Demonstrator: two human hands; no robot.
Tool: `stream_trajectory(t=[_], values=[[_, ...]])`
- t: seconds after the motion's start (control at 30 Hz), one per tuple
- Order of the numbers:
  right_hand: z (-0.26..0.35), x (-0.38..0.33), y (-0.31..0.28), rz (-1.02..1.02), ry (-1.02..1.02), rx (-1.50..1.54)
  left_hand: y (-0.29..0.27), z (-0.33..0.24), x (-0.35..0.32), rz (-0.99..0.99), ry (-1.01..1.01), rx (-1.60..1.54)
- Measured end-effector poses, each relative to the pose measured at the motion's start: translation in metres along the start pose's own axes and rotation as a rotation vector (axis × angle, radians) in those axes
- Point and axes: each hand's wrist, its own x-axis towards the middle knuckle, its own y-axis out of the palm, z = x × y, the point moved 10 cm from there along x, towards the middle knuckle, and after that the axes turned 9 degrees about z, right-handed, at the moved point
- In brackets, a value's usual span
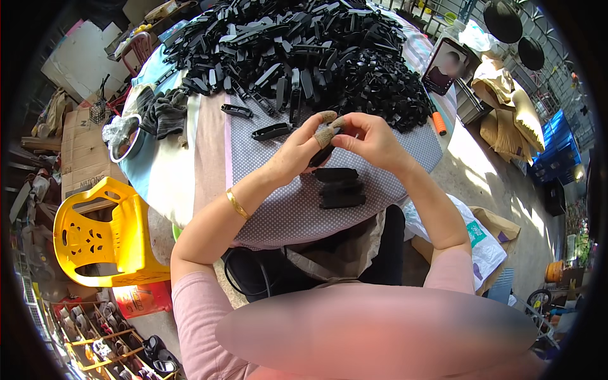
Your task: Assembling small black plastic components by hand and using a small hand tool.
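Observation:
My left hand (297,151) and my right hand (369,139) meet above the cloth-covered table (278,202), both pinching one small black plastic part (322,156) between them. Brown finger covers sit on my left thumb and forefinger. Just below my hands lies a short stack of black plastic parts (341,188). A big heap of the same black parts (297,54) fills the far half of the table. Two loose parts (271,132) lie left of my hands.
A yellow plastic chair (101,234) stands at my left. Dark gloves (161,111) and a bowl (123,136) rest on the table's left edge. An orange-handled tool (437,120) and a phone (445,66) are at the right. Sacks (506,101) lie on the floor beyond.

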Motion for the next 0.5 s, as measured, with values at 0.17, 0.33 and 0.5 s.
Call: stream_trajectory(t=[0.17,0.33,0.5], values=[[-0.006,-0.013,-0.052,-0.220,0.008,-0.247,0.018,-0.022,-0.004,0.072,0.092,0.761],[0.002,-0.021,-0.032,-0.246,-0.016,-0.811,0.048,-0.018,-0.015,0.370,-0.044,1.039],[0.004,-0.020,-0.018,-0.195,0.054,-1.098,-0.020,-0.053,-0.016,-0.118,0.067,1.262]])
